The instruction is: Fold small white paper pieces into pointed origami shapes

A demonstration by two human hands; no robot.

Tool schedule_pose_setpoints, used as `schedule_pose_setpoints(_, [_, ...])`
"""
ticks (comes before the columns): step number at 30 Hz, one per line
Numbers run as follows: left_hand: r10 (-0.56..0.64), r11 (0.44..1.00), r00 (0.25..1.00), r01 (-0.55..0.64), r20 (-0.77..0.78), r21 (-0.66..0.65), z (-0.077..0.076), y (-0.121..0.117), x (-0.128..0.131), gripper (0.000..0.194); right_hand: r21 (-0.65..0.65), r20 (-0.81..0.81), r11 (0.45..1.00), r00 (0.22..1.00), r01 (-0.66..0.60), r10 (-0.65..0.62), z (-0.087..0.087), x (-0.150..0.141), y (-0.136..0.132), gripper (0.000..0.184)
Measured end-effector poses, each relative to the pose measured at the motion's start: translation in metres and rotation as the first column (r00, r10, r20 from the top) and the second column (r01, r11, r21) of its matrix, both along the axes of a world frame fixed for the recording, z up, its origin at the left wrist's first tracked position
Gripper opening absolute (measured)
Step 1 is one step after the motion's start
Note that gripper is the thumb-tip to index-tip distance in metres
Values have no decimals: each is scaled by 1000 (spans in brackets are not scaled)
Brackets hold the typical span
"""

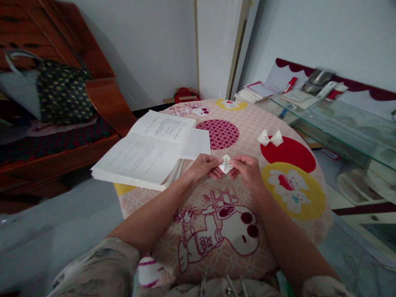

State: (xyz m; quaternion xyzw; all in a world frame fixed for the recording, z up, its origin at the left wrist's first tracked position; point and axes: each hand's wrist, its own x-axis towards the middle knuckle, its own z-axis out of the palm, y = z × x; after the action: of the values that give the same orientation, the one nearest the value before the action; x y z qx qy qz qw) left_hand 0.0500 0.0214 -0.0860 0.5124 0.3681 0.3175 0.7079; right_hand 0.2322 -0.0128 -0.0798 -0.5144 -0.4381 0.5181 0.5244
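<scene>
A small folded piece of white paper is held above the round table between both my hands. My left hand pinches its left side with thumb and fingers closed. My right hand pinches its right side the same way. A finished white paper bow lies farther back on the red circle of the cartoon tablecloth. A thick open stack of printed sheets rests on the table's left edge, close to my left hand.
A wooden bench with a dark patterned bag stands at the left. A glass shelf unit with papers and boxes is at the right. More stacked papers sit behind the table by the wall.
</scene>
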Motion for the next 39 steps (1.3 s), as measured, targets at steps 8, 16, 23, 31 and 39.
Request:
schedule_pose_setpoints(8, [150, 976, 982, -129, -114, 173, -3, -5, 7, 50, -21, 3, 1000, 1000, -13, 13, -1, -9, -4, 27])
schedule_pose_setpoints(16, [239, 921, 955, -166, -174, 353, -6, -6, 7, 57, -35, -31, 995, 996, -89, 88, -1, -6, -5, 27])
schedule_pose_setpoints(23, [196, 979, 981, -194, -15, 66, -4, -13, 16, 51, 69, -24, 995, 997, 71, -69, -4, -15, -6, 23])
schedule_pose_setpoints(31, [184, 975, 977, -169, -105, 142, 1, -14, 15, 52, 81, -11, 994, 997, 79, -79, -7, -18, -5, 31])
schedule_pose_setpoints(39, [84, 972, 976, -37, -199, 231, 9, -20, 14, 57, 52, 71, 998, 997, 19, -23, -2, -11, -6, 34])
